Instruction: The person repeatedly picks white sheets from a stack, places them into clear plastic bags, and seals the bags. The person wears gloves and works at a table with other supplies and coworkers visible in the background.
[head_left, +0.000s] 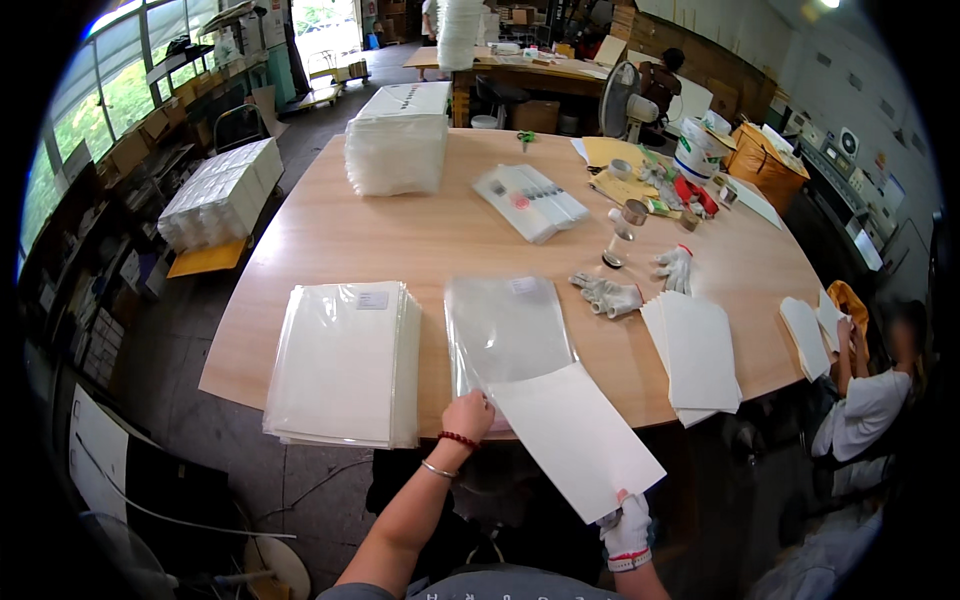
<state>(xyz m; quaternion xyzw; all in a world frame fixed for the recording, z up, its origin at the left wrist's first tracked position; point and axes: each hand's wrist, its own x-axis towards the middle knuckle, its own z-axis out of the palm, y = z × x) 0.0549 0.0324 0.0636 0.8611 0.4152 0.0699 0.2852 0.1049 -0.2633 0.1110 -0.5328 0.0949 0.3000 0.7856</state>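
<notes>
White sheet (pixel 575 440) pinched by gloved right hand (pixel 625 525); left hand (pixel 468 415) grips clear bag (pixel 505 330).

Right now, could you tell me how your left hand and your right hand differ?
The left hand is bare, with a red bead bracelet and a thin bangle at the wrist; the right hand wears a white work glove. The left hand pinches the clear plastic sleeve at its near edge, while the right hand grips the white sheet by its lower corner. Both work at the table's near edge.

Left hand (pixel 468 414) bare, reached forward, fingers curled down, pinching. Right hand (pixel 627 530) gloved, held low and close, fingers gripping shut.
</notes>
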